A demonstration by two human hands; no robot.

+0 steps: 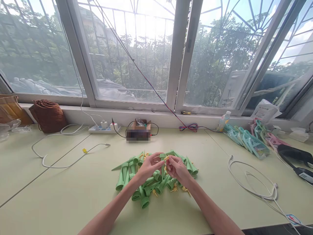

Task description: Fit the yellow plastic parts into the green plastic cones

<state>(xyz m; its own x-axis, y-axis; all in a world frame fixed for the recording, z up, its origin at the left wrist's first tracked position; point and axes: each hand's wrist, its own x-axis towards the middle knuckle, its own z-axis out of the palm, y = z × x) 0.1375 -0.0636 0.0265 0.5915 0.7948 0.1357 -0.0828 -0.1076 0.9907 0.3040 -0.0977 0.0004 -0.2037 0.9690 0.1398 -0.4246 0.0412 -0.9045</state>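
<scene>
Daylight pours through the wide sliding window (pixel 129 65), bars and trees outside, and below it stretches a pale yellow-green table (pixel 80 199). Front and centre, it's a busy pile of green plastic spikes (pixel 119 179), wide mouths and narrow points turned every which way. And right over that pile, both hands are at work! On one side, the left hand (pixel 146 168) has its thumb and fingers closed around a single green spike (pixel 162 157), wide end up, point down. Opposite, the right hand (pixel 179 168) pinches a small yellow piece (pixel 166 158) between thumb and fingertips, close up by the spike's wide end; whether the two touch, I can't tell. More yellow bits (pixel 155 193) lie scattered at the near edge of the heap, with others among the spikes. Out to the left, a white cable (pixel 56 167) snakes across the table near a brown bag (pixel 49 116) and a white power strip (pixel 104 130). Behind the pile sits a small open box (pixel 133 124); over on the right, a bottle (pixel 223 121), teal plastic pieces (pixel 248 142) and a loosely coiled white cord (pixel 254 193).
</scene>
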